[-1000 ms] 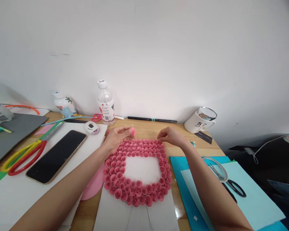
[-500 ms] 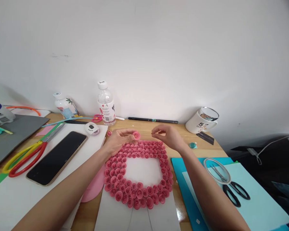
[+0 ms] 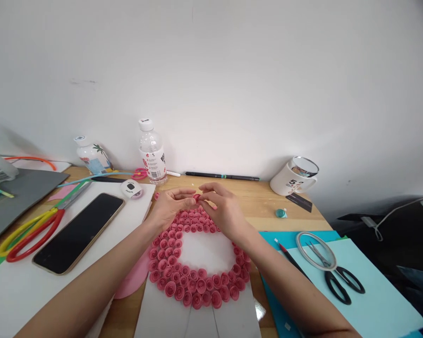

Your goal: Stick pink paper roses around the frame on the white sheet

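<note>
Between the fingertips of both hands is a small pink rolled paper rose (image 3: pixel 196 197), partly covered by the fingers. My left hand (image 3: pixel 171 206) pinches it from the left. From the right, my right hand (image 3: pixel 223 206) closes thumb and fingers on it. Just under the hands lies a ring of many pink paper roses (image 3: pixel 197 285) on a white sheet (image 3: pixel 206 251), with a bare white middle showing. My right hand and forearm hide the ring's upper right part.
Left are a phone (image 3: pixel 79 233), red-and-yellow scissors (image 3: pixel 38 230) and a correction tape (image 3: pixel 131 188). A bottle (image 3: pixel 152 157) and mug (image 3: pixel 292 177) stand by the wall. At right, a tape roll (image 3: pixel 298 251), black-handled scissors (image 3: pixel 338 284) and a pencil (image 3: pixel 292 258) lie on blue paper (image 3: pixel 377 277).
My right hand has moved left and closed on the paper rose that my left hand holds. The pencil at right, hidden before by my forearm, now shows.
</note>
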`<move>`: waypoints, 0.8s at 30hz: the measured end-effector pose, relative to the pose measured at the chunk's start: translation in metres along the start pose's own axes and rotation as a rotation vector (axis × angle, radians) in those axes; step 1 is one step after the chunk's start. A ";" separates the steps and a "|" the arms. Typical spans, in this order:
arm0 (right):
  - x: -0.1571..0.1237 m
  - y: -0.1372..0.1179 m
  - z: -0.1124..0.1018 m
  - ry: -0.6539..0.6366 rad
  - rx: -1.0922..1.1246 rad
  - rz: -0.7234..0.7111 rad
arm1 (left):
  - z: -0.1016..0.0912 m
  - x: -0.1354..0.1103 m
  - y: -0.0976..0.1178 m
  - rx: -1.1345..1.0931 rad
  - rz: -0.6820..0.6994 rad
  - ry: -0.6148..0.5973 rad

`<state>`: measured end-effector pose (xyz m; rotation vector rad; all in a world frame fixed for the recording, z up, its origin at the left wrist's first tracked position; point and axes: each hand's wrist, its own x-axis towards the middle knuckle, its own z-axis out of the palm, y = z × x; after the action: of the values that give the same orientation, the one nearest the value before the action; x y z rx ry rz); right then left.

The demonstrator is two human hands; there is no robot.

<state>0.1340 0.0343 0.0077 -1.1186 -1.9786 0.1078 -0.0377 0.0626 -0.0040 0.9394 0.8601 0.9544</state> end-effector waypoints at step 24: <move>0.002 0.002 0.003 -0.036 -0.147 -0.088 | 0.005 -0.002 -0.001 0.079 0.059 -0.030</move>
<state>0.1327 0.0378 0.0066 -1.1274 -2.0917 -0.0653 -0.0340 0.0591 -0.0028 1.0493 0.8535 0.9603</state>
